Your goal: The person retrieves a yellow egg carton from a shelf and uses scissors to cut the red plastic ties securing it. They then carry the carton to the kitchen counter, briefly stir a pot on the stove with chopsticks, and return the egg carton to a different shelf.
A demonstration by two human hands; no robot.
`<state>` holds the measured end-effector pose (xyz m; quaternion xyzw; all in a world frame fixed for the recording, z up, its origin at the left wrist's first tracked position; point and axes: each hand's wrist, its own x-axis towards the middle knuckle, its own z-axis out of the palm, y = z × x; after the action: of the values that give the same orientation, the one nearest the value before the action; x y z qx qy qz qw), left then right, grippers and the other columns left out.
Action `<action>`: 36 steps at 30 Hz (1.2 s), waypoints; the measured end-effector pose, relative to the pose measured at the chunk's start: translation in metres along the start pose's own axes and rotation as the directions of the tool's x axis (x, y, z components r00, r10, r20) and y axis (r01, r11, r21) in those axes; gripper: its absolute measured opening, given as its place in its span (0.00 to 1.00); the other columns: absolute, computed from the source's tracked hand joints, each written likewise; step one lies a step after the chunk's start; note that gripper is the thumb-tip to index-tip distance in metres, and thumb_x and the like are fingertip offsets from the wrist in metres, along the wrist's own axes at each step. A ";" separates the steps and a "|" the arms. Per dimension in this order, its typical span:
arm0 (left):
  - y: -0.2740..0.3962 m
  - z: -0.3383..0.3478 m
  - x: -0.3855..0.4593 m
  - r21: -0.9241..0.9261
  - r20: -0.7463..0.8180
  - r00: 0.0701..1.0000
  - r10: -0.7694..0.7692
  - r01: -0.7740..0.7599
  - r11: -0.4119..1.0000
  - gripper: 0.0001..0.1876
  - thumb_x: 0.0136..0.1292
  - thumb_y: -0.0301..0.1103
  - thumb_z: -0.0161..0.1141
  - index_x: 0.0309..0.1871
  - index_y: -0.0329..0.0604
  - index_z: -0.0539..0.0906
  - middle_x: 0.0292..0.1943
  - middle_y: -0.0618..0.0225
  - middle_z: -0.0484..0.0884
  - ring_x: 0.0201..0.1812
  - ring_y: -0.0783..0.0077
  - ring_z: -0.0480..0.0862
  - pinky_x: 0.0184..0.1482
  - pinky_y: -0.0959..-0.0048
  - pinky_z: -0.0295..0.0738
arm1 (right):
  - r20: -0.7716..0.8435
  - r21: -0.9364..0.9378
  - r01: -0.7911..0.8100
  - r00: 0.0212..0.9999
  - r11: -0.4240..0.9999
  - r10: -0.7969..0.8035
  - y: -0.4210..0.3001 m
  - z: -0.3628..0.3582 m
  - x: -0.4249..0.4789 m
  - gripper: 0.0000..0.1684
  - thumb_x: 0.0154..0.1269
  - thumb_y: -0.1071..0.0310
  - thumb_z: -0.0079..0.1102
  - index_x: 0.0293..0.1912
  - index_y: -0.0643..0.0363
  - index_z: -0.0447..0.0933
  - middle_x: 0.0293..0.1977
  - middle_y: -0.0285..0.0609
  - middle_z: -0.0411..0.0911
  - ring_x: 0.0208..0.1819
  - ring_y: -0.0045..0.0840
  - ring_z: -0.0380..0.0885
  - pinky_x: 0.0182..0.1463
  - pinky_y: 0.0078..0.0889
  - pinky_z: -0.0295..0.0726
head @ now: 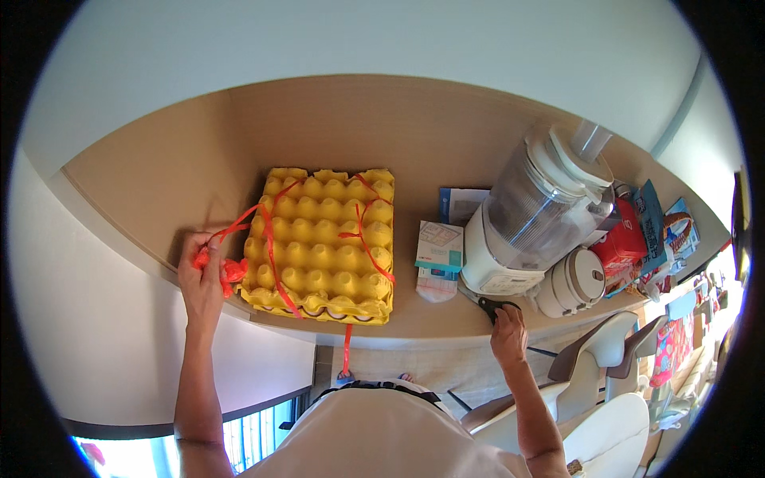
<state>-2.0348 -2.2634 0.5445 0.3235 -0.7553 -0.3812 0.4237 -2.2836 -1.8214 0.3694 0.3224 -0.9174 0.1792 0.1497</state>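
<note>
Yellow egg trays (320, 239) are stacked on a wooden shelf, with some eggs (336, 314) showing at the front edge. Red plastic string (269, 239) runs over the top tray, and one strand hangs past the shelf's front edge. At the stack's left, my left hand (203, 269) grips a crumpled bunch of red string (232, 272) from which a strand leads to the tray. My right hand (510, 334) has its fingers on the black handles of a pair of scissors (492, 306). The scissors' blades lie toward the white appliance and are partly hidden.
Small boxes (440, 244) lie between the trays and a white appliance with a clear container (538, 209). Farther right are a lidded beige container (572, 281), a red package (621, 236) and several other packets. Chairs (588, 352) and a white table (609, 433) stand behind at the lower right.
</note>
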 end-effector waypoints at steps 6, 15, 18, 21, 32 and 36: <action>-0.005 -0.003 -0.003 0.025 0.006 0.999 0.051 -0.051 0.998 0.08 0.74 0.36 0.55 0.44 0.41 0.76 0.28 0.74 0.71 0.26 0.82 0.70 0.30 0.79 0.68 | -0.104 0.182 0.068 0.993 0.981 -0.050 -0.057 -0.032 0.027 0.12 0.60 0.74 0.62 0.45 0.63 0.78 0.43 0.49 0.79 0.45 0.46 0.77 0.47 0.46 0.79; 0.002 0.033 -0.018 0.281 0.322 0.895 0.310 -0.402 0.871 0.18 0.64 0.31 0.65 0.57 0.46 0.79 0.42 0.59 0.78 0.42 0.61 0.80 0.46 0.65 0.76 | 0.025 0.473 0.178 0.976 0.863 -0.215 -0.205 -0.030 0.129 0.17 0.60 0.59 0.67 0.40 0.63 0.76 0.32 0.52 0.78 0.32 0.45 0.80 0.31 0.43 0.82; 0.007 0.040 -0.024 0.270 0.457 0.832 0.315 -0.467 0.842 0.17 0.61 0.31 0.67 0.54 0.45 0.81 0.42 0.57 0.79 0.45 0.56 0.80 0.47 0.63 0.77 | 0.012 0.452 0.170 0.981 0.876 -0.196 -0.212 -0.016 0.133 0.15 0.62 0.62 0.63 0.38 0.65 0.74 0.32 0.55 0.77 0.30 0.48 0.80 0.30 0.45 0.82; 0.010 0.043 -0.027 0.295 0.545 0.800 0.252 -0.465 0.835 0.19 0.59 0.35 0.69 0.53 0.45 0.82 0.43 0.59 0.77 0.45 0.56 0.80 0.48 0.62 0.77 | -0.074 0.478 0.184 0.983 0.859 -0.170 -0.209 -0.004 0.129 0.09 0.61 0.70 0.60 0.35 0.65 0.72 0.30 0.53 0.76 0.29 0.47 0.80 0.30 0.44 0.80; 0.033 0.039 -0.027 0.410 0.753 0.647 0.124 -0.608 0.680 0.31 0.48 0.53 0.76 0.54 0.48 0.84 0.48 0.66 0.70 0.49 0.64 0.80 0.52 0.65 0.79 | 0.469 0.862 -0.451 0.883 -0.230 0.023 -0.143 -0.006 0.110 0.09 0.67 0.67 0.57 0.34 0.63 0.75 0.26 0.38 0.77 0.26 0.20 0.70 0.29 0.21 0.67; 0.023 0.038 -0.030 0.434 0.745 0.657 0.110 -0.604 0.668 0.29 0.48 0.50 0.76 0.51 0.46 0.84 0.48 0.66 0.70 0.51 0.64 0.78 0.53 0.64 0.78 | 0.615 0.718 -0.607 0.782 -0.341 -0.096 -0.123 -0.008 0.093 0.09 0.69 0.65 0.59 0.38 0.62 0.79 0.27 0.34 0.76 0.27 0.13 0.65 0.29 0.18 0.61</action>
<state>-2.0594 -2.2163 0.5394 0.1237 -0.9872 -0.0829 0.0566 -2.2725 -1.9570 0.4412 0.1059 -0.4558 0.7762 -0.4225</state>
